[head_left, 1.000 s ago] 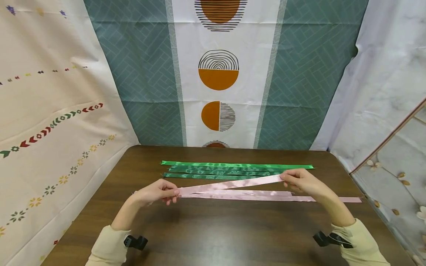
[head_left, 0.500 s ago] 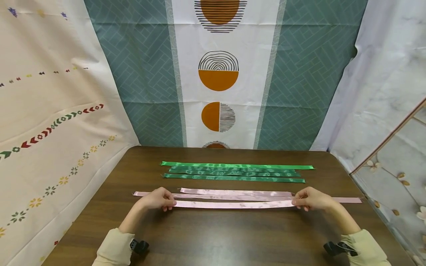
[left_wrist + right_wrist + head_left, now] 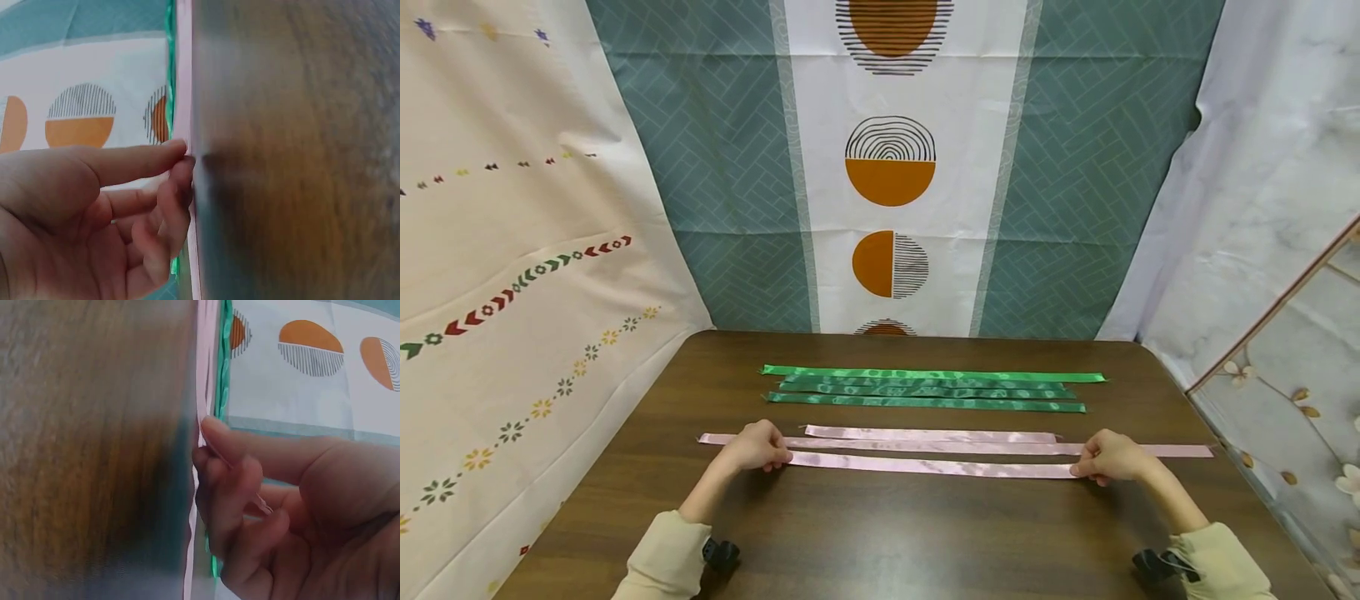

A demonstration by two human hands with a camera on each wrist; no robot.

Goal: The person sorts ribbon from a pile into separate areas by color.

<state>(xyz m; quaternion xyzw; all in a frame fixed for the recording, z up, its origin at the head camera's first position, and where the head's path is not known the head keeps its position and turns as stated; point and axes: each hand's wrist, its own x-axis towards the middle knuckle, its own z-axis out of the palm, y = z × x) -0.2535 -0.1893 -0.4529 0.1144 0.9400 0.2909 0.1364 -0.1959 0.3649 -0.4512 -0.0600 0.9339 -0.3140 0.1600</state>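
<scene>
A pink satin ribbon [image 3: 932,467] stretches nearly straight between both hands, close over the table in front of the other pink ribbons. My left hand [image 3: 756,446] pinches its left end between thumb and fingers. At the other end, my right hand [image 3: 1108,457] pinches it the same way; in the right wrist view, a short tail of ribbon [image 3: 262,505] shows among the curled fingers. Just behind lie a long pink ribbon [image 3: 1180,451], partly covered by both hands, and a shorter pink ribbon [image 3: 928,435].
Farther back on the brown wooden table [image 3: 880,533], a bright green ribbon [image 3: 1000,376] and several dark green ribbons [image 3: 925,402] lie side by side. Patterned cloths hang behind the table [image 3: 891,250] and along its left [image 3: 550,333] and right [image 3: 1270,275] sides.
Both hands have brought the pink ribbon down and nearer, from slanting across the other pink ribbons to lying in front of them. The right hand has also moved outward, drawing it straighter.
</scene>
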